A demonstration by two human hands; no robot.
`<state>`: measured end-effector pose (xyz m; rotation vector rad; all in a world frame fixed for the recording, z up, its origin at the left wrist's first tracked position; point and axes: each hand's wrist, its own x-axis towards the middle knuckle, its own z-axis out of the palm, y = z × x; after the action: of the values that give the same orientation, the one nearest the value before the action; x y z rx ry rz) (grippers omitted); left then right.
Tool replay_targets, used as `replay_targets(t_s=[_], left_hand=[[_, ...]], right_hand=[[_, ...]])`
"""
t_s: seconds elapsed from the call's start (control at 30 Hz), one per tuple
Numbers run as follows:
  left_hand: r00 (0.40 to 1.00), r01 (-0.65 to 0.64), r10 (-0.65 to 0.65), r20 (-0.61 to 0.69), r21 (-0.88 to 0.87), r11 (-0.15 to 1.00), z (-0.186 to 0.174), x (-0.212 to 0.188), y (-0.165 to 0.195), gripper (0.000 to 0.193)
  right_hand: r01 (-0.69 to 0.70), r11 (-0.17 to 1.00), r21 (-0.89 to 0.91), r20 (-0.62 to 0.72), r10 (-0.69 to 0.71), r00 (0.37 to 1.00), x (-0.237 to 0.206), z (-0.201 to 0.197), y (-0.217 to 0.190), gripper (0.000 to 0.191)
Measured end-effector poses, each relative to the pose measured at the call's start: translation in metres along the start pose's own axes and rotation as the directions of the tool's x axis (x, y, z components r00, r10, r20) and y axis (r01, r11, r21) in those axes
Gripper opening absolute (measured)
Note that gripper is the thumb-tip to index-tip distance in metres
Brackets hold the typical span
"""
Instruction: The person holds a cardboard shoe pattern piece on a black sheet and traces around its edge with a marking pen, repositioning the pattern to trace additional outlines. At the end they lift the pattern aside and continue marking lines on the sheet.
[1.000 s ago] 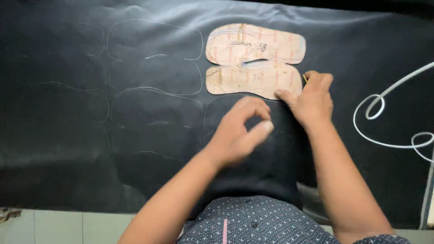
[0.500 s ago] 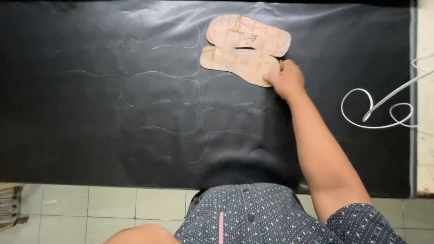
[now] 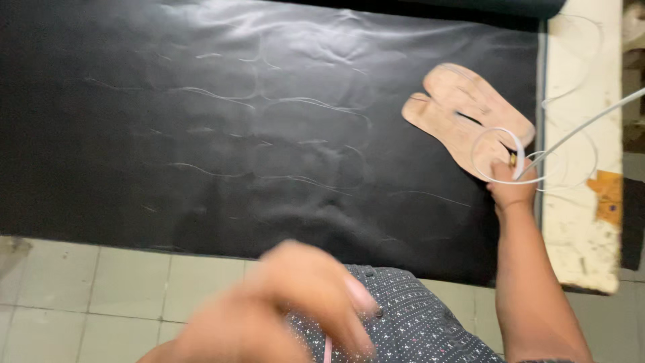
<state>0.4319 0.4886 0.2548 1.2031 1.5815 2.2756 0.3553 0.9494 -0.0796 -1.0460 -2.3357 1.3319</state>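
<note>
A tan cardboard pattern [image 3: 463, 117] shaped like two joined sole pieces lies on a black sheet [image 3: 235, 128] marked with faint chalk outlines. My right hand [image 3: 512, 185] grips the near edge of that pattern, close to the sheet's right border, with a small yellow object between the fingers. A white cord [image 3: 537, 151] loops over the pattern and the hand. My left hand [image 3: 295, 302] is blurred, raised near my body at the bottom of the view, fingers curled; I cannot tell whether it holds anything.
A worn white table edge [image 3: 581, 202] runs down the right side of the black sheet. Pale floor tiles [image 3: 121, 289] show below the sheet. My dotted dark shirt [image 3: 416, 323] fills the bottom centre.
The pattern has slid to the right across the sheet with my right hand on it. My left hand left the sheet and came back toward my body.
</note>
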Motion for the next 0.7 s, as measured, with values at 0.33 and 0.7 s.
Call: replay_targets(t_s=[0.33, 0.7], left_hand=[[0.702, 0.644, -0.266, -0.66, 0.428, 0.634, 0.044, -0.062, -0.226, 0.013], [0.877, 0.451, -0.269, -0.399, 0.875, 0.173, -0.01, -0.046, -0.335, 0.054]], right_hand=[[0.006, 0.987, 0.163, 0.394, -0.071, 0.916, -0.015, -0.085, 0.056, 0.041], [0.206, 0.976, 0.071, 0.368, -0.217, 0.904, -0.012, -0.044, 0.046, 0.042]])
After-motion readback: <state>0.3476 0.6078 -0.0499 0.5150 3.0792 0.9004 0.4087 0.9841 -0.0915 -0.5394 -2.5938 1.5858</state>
